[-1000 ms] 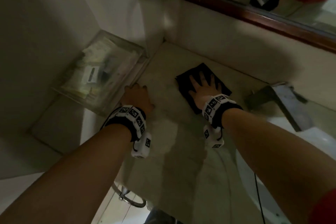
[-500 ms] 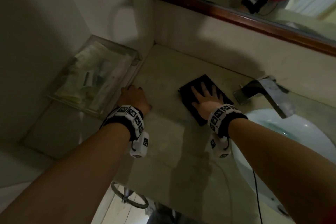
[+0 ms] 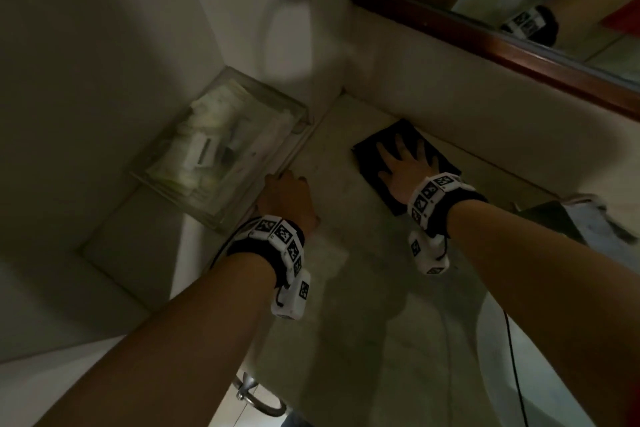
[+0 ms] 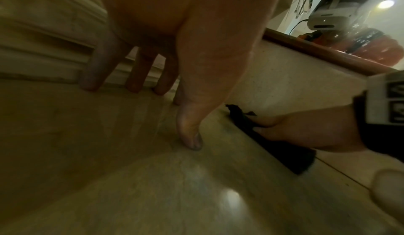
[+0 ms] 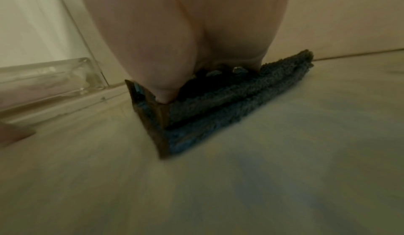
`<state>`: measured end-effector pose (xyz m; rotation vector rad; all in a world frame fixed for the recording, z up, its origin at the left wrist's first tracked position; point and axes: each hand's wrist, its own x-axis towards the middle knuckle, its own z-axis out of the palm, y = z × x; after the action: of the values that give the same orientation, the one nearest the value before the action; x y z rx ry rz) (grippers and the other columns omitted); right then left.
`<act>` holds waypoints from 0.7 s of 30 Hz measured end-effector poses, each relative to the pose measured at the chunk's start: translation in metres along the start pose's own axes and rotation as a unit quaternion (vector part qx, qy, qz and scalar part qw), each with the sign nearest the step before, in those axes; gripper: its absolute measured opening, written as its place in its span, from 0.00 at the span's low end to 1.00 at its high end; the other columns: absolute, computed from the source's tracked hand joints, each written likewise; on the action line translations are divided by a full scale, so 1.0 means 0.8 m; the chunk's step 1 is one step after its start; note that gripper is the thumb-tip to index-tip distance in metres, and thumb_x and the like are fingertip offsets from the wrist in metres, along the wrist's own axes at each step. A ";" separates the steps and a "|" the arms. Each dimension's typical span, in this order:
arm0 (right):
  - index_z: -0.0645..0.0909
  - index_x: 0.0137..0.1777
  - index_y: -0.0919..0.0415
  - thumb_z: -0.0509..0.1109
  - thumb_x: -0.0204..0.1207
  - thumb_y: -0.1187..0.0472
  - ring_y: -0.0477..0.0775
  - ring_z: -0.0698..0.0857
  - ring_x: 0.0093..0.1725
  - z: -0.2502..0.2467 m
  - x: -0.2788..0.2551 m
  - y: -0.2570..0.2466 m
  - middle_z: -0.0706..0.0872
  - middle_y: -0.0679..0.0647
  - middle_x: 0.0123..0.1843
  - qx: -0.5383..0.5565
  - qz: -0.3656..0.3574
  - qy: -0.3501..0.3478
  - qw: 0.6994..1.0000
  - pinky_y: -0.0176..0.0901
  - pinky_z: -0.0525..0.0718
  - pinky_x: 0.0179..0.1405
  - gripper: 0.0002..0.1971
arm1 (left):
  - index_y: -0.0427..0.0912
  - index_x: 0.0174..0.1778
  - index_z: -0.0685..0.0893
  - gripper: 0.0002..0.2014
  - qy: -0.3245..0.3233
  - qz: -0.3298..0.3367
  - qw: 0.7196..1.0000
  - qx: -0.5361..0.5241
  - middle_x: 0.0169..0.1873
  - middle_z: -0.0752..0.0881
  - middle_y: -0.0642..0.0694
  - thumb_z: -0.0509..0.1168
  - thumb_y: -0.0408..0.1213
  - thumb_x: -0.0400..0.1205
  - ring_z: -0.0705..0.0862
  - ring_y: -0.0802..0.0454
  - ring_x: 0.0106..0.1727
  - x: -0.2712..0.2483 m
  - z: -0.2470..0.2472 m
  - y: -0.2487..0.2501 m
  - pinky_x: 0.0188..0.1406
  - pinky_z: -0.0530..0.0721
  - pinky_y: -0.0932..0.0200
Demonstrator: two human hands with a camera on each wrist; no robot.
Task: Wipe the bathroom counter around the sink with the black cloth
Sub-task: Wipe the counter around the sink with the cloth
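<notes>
At far left the clear box sits beside the counter. My left hand rests fingertips-down on the counter's left edge, holding nothing; only its wrist view shows the thumb touching stone. My right hand presses flat, fingers spread, on the black cloth by the far wall; its wrist view reveals the folded layers.

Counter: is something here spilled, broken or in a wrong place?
Nothing stands out. The cloth lies folded and flat under the right hand, the left hand rests on the counter, and the clear box sits level beside it.
</notes>
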<state>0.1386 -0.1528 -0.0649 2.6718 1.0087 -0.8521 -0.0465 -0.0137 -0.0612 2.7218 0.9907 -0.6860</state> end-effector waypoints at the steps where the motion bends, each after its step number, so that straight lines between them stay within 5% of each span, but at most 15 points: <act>1: 0.36 0.83 0.35 0.47 0.86 0.41 0.68 0.37 0.84 -0.004 0.009 -0.004 0.33 0.48 0.87 -0.009 -0.010 0.001 1.000 0.72 0.46 0.81 0.31 | 0.47 0.69 0.76 0.35 0.000 -0.003 1.000 -0.004 0.69 0.74 0.42 0.73 0.61 0.70 0.69 0.37 0.70 0.000 0.000 0.001 0.58 0.76 0.50; 11: 0.36 0.83 0.34 0.46 0.86 0.40 0.69 0.37 0.84 -0.037 0.070 -0.050 0.34 0.46 0.87 -0.050 -0.062 0.008 0.997 0.73 0.47 0.80 0.30 | 0.46 0.79 0.67 0.42 -0.008 0.006 1.000 -0.007 0.77 0.66 0.40 0.72 0.61 0.72 0.64 0.33 0.76 0.000 -0.002 0.000 0.73 0.70 0.40; 21: 0.38 0.84 0.36 0.45 0.86 0.41 0.69 0.37 0.84 -0.038 0.083 -0.076 0.37 0.48 0.87 -0.063 -0.106 0.036 0.992 0.74 0.45 0.80 0.29 | 0.48 0.79 0.67 0.40 -0.008 -0.022 0.999 -0.023 0.74 0.68 0.42 0.74 0.57 0.73 0.64 0.35 0.74 -0.006 -0.007 0.005 0.60 0.82 0.41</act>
<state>0.1539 -0.0594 -0.0741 2.5384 1.3351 -0.7068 -0.0454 -0.0180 -0.0539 2.6598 1.0515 -0.6817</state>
